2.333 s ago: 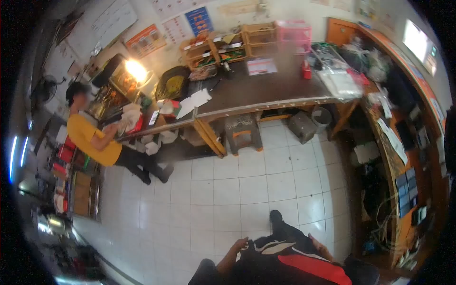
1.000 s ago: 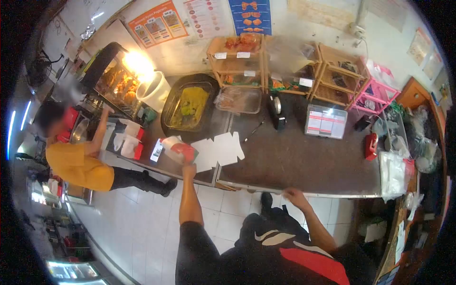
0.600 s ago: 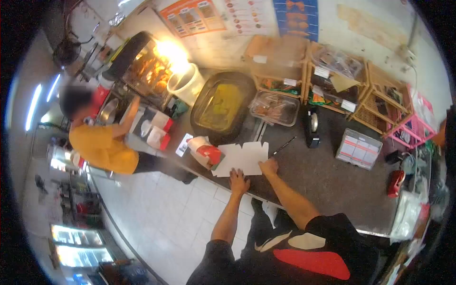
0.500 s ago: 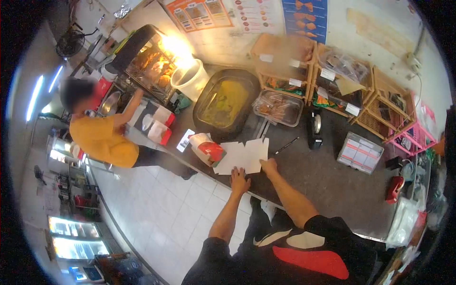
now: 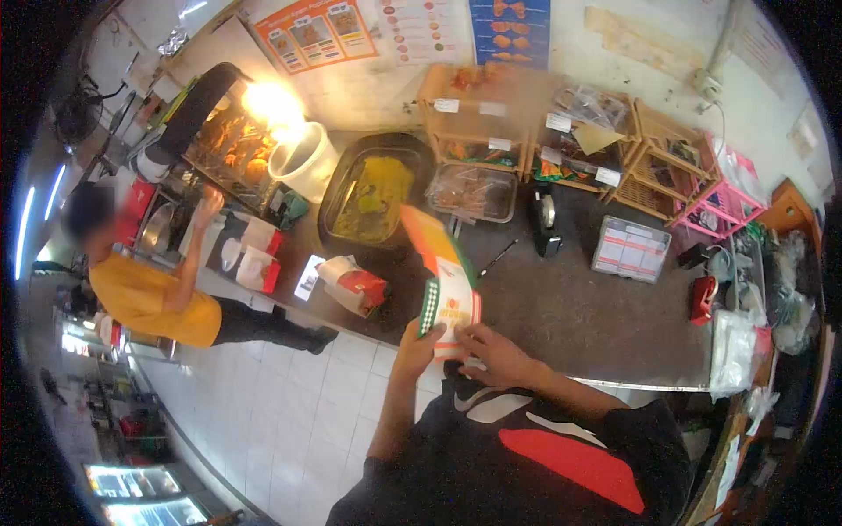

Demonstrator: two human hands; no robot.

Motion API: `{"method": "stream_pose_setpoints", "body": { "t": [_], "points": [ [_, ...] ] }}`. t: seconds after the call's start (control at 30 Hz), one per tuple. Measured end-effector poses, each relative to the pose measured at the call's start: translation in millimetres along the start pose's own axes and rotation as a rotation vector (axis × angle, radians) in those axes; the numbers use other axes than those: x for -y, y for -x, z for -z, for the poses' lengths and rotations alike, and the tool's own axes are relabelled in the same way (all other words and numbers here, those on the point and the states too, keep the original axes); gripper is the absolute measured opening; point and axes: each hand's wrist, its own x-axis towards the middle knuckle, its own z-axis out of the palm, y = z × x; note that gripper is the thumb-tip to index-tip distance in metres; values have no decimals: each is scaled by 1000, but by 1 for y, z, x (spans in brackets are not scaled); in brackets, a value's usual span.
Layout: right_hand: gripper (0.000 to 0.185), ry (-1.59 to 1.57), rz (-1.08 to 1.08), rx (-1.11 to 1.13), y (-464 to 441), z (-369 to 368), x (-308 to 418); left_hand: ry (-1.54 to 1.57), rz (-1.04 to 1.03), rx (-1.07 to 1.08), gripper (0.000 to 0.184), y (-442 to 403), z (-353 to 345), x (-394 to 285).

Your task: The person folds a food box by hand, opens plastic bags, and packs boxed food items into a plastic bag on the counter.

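Note:
A printed cardboard food box (image 5: pixel 454 294), partly folded and coloured white, orange and green, is held up over the counter's front edge. My left hand (image 5: pixel 416 349) grips its lower left side, next to a green checked flap. On the lower right side, the fingers of my right hand (image 5: pixel 493 352) are closed on the card. To the left on the counter lies a filled red-and-white paper packet (image 5: pixel 353 286), beside a white card with dark marks (image 5: pixel 308 277). A black pen (image 5: pixel 497 258) rests to the right of the box.
A tray of yellow food (image 5: pixel 373 188), a white bucket (image 5: pixel 303 165) and a clear tub (image 5: pixel 474 193) stand behind. A tape dispenser (image 5: pixel 545 219) and a clear case (image 5: pixel 631 249) are at right. A co-worker in a yellow shirt (image 5: pixel 149 294) stands left, by a lit food warmer (image 5: pixel 230 145).
The card lay flat, plain side up, on the counter; now both hands have lifted it toward me, printed side showing, partly folded. The co-worker's hand has risen. My view has shifted right.

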Motion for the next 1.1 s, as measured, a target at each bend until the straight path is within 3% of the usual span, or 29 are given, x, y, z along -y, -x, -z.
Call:
{"method": "stream_pose_setpoints", "body": {
  "t": [0.07,0.17,0.27,0.37,0.5,0.53,0.63,0.73,0.83,0.87,0.97,1.1],
  "points": [
    [48,44,101,34,-10,34,18,-132,119,188,21,-4,16,-10],
    [44,334,143,-236,-33,68,51,-408,137,454,21,-8,16,-19],
    [28,273,83,-28,-40,65,42,-735,27,699,30,-18,0,-60],
    [17,167,-30,-135,-41,69,28,-49,149,533,31,-21,6,-48],
    [15,-11,-187,-184,-40,83,18,-4,-198,381,25,-19,3,-43],
    [13,-53,-209,-192,-41,84,19,-119,-230,282,23,-16,-2,-46],
    [13,1,-211,-218,-48,85,33,-83,-232,180,19,-18,-11,-47],
    [16,-2,-108,-227,-50,76,27,-31,-183,169,19,-21,-15,-41],
    [18,139,-6,-231,-48,70,31,-248,-284,73,21,-25,-17,-41],
    [19,235,33,-237,-47,65,34,-324,-111,47,20,-24,-15,-42],
    [23,403,105,-305,-44,50,29,-615,-464,66,22,-28,-20,-31],
    [29,418,174,-415,-38,48,23,-578,-540,245,30,-21,-26,-42]
  ]
}}
